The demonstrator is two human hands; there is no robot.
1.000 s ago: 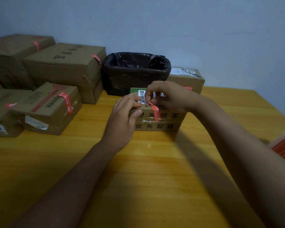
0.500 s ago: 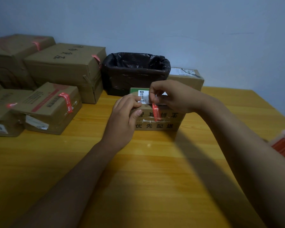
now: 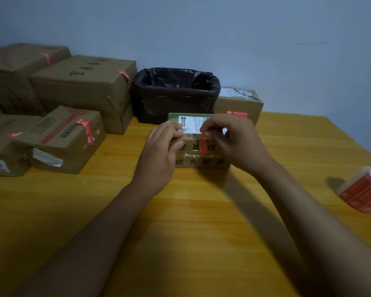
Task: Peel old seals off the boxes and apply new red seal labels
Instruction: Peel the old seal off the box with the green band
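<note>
Right now we pinch the red seal (image 3: pixel 203 145) at mid-frame with our right hand (image 3: pixel 234 142).
Our left hand (image 3: pixel 163 151) grips the small box (image 3: pixel 201 161), fingers curled over its top edge, on the wooden table (image 3: pixel 201 232); sealed boxes (image 3: pixel 69 133) sit at left, black-lined bin (image 3: pixel 175 93) behind, label roll (image 3: pixel 364 189) far right.

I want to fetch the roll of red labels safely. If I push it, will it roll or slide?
The roll of red labels lies on its curved side near the table's right edge, so a push would probably make it roll, perhaps off that edge. It looks like wound paper, likely light and firm to pick up.
</note>
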